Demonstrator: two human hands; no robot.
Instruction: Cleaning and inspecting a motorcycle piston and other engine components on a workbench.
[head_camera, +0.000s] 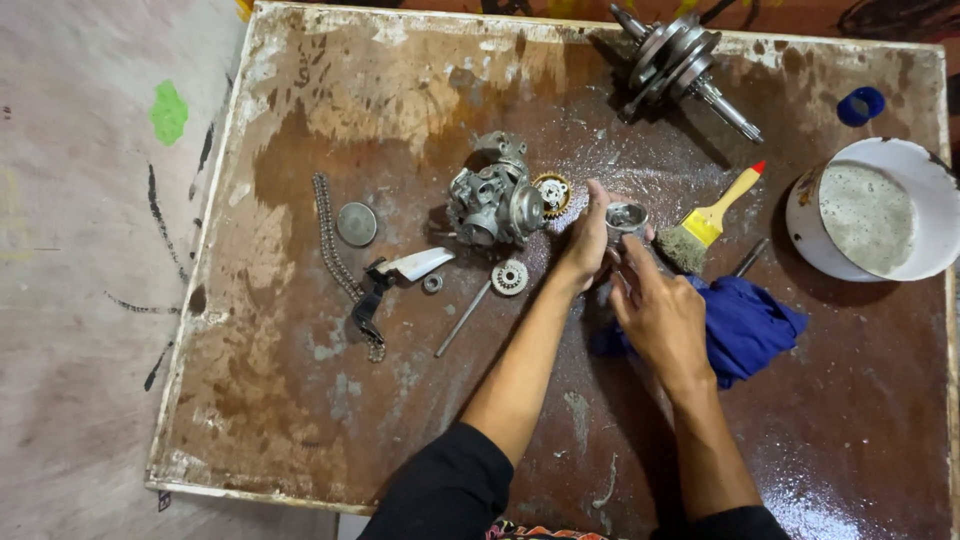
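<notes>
Left hand (588, 240): fingers curled against small silver cup-shaped metal part (627, 216), gripping its side. Right hand (655, 305): fingers closed on same part from below. Part held just above worn brown desk (300, 420), mid-desk, toward far edge. Adjacent: grey cast engine component (492, 200), yellow-handled paintbrush (712, 222), crumpled blue cloth (745, 325). White bowl of foamy liquid (868, 210) at right edge.

Your left hand (585, 240) and right hand (655, 305) together grip a small metal cup-shaped part (626, 217) over the stained board (300, 420). A paintbrush (708, 224) and blue cloth (745, 325) lie just beside your right hand; an engine part (492, 200) sits left of your left hand.
</notes>
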